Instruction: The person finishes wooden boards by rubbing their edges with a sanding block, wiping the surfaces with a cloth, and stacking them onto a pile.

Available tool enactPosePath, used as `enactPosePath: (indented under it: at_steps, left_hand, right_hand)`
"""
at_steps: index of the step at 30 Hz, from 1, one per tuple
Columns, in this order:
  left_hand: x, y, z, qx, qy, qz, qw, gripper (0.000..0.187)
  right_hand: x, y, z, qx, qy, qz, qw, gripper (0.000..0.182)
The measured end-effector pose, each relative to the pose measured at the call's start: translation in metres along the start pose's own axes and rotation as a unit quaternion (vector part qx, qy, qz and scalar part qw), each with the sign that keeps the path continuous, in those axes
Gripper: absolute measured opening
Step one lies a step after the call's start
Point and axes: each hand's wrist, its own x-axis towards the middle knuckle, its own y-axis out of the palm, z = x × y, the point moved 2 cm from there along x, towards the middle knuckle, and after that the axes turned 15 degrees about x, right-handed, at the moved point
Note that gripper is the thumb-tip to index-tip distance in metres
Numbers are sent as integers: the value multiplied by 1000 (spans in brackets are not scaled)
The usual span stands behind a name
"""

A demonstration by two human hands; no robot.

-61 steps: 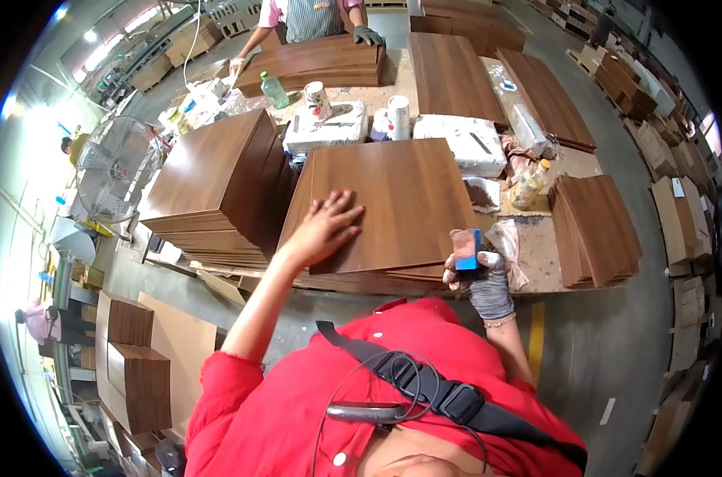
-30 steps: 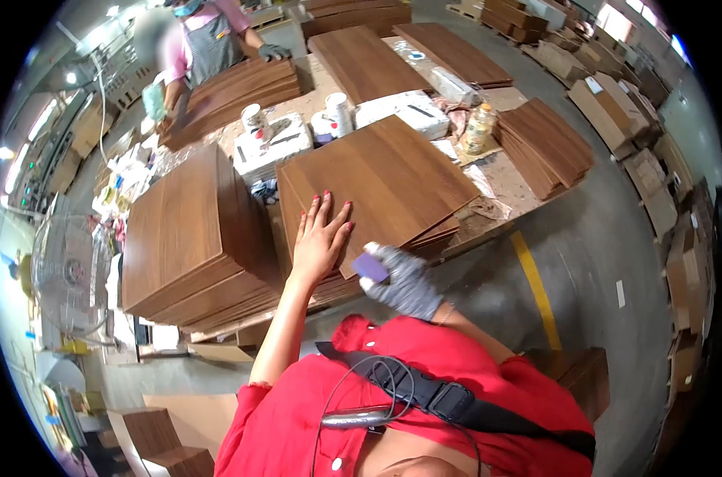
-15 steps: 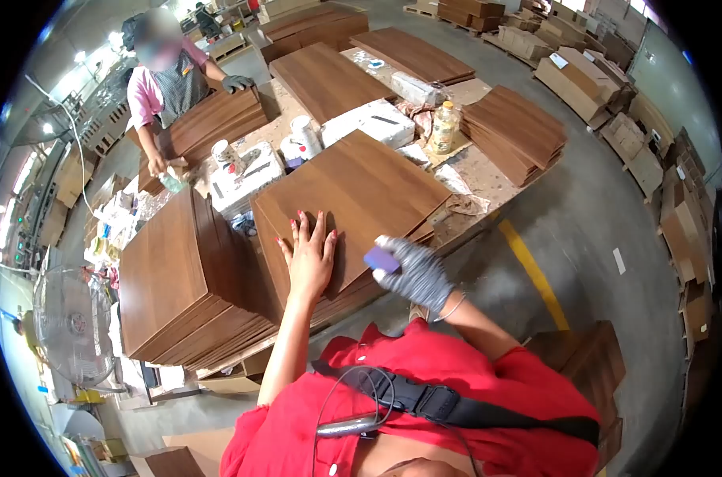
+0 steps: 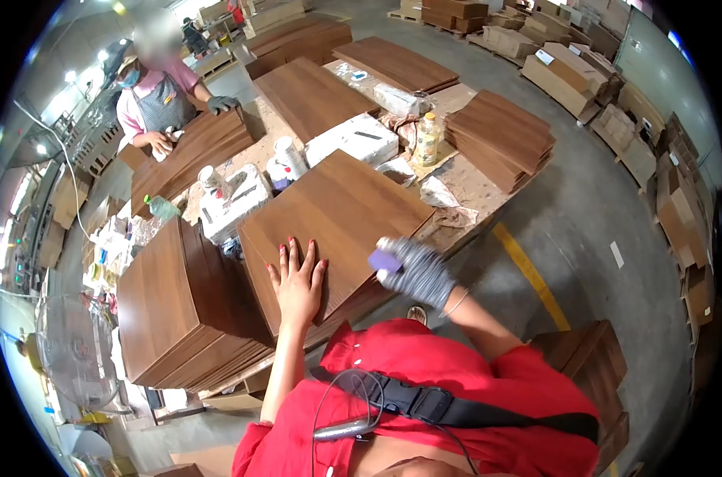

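Observation:
My left hand (image 4: pixel 299 288) is bare and lies flat, fingers spread, on the near part of a brown wood-grain panel (image 4: pixel 349 215). That panel tops a stack on the worktable. My right hand (image 4: pixel 421 274), in a grey knit glove, grips a small purple block (image 4: pixel 384 261) right at the panel's near right edge. Left of my left hand stands another stack of brown panels (image 4: pixel 158 298), its top board tilted.
White wrapped packs (image 4: pixel 353 141), white cans (image 4: pixel 289 157) and a yellow-capped bottle (image 4: pixel 427 141) stand behind the panel. Across the table, a co-worker (image 4: pixel 166 103) wipes panels (image 4: pixel 194 155) beside a green-capped bottle (image 4: pixel 161 208). A fan (image 4: pixel 79 347) stands left.
My view has shifted slightly; both hands stay at the panel, the right still holding the purple block. The co-worker's hand has left the green-capped bottle and moved up onto their panels with a white cloth.

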Motion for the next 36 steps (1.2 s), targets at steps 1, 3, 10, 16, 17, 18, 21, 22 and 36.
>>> enactPosePath:
  at_steps: [1,3,10,16,17,18,21,22,36]
  left_hand:
    - [1,0,0,4,0,-4,1000,55]
    - [1,-1,-1,5,3,-1,1000,54]
    - [2,-7,-4,5,-4,14,1000,54]
    - [3,-5,-3,22,-8,20,1000,53]
    - [3,-6,-3,22,-4,19,1000,53]
    - [5,-8,-4,22,2,16,1000,54]
    - [6,-12,-7,17,-8,27,999,53]
    - [5,-10,-6,21,-15,31,999,53]
    - [27,4,40,1,101,64,993,58]
  right_hand:
    - [-1,0,6,-26,24,15,999,56]
    - [-2,-5,-19,-7,27,-11,1000,56]
    - [25,-91,-87,-35,181,-122,975,51]
    - [9,-58,-90,-21,21,-114,993,50]
    - [10,-71,-102,-38,17,-160,986,49]
    - [11,-87,-116,-7,120,-165,979,46]
    - [12,-105,-139,37,106,-210,971,44]
    - [10,-102,-136,63,122,-201,970,43]
    - [13,-148,-152,623,286,-268,677,44]
